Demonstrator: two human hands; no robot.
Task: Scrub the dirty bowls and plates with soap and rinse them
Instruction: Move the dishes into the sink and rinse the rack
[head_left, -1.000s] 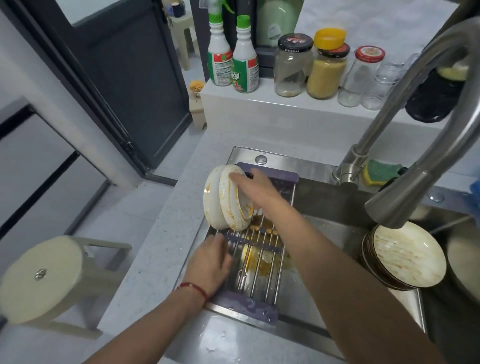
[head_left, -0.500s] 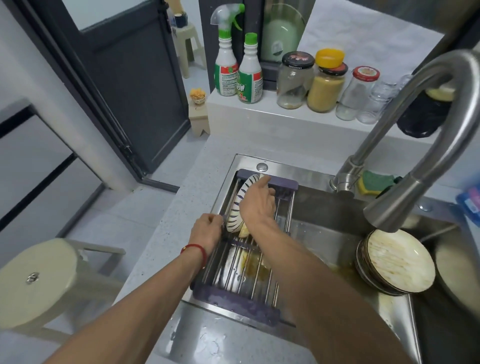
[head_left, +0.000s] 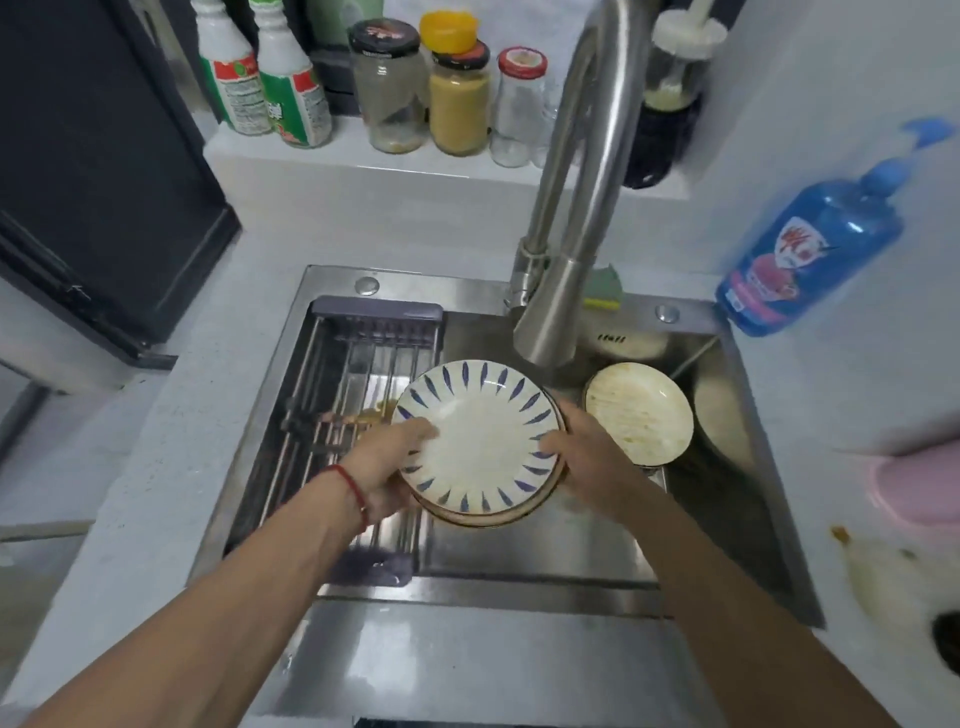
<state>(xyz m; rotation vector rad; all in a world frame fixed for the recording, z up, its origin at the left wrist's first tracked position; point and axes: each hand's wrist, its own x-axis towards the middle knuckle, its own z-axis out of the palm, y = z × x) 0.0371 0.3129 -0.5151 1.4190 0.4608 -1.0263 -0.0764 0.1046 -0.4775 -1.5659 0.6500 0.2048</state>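
Over the sink: I hold a stack of plates (head_left: 480, 441) above the steel basin (head_left: 545, 551), face up, the top one white with blue leaf strokes round its rim.
Left grip: my left hand (head_left: 387, 462) grasps the stack's left edge, thumb lying on the top plate's face, fingers hidden beneath; a red string sits at the wrist.
Right grip: my right hand (head_left: 587, 457) grasps the right edge the same way, thumb on the rim, fingers curled under.
Stack edges: a brown-rimmed plate shows under the blue-patterned one along the near and right edge; how many lie below I cannot tell.
Left margin: the stack's left edge overhangs the drying rack (head_left: 337, 415), which spans the basin's left part; yellowish scraps lie on its bars just beside my left hand.
Right margin: a second pile of dirty plates (head_left: 639, 410) stands in the basin, just beside my right hand, stained yellowish.
Above: the faucet spout (head_left: 545, 332) hangs near the far rim of the stack, apart from it.
Near room: bare basin floor shows between the stack and the sink's front edge.
Counter right: a blue soap bottle (head_left: 810, 249) leans near the sink's far right corner; a green-yellow sponge (head_left: 605, 288) sits behind the faucet.
Ledge: jars and two spray bottles (head_left: 270, 88) stand well apart from the sink.
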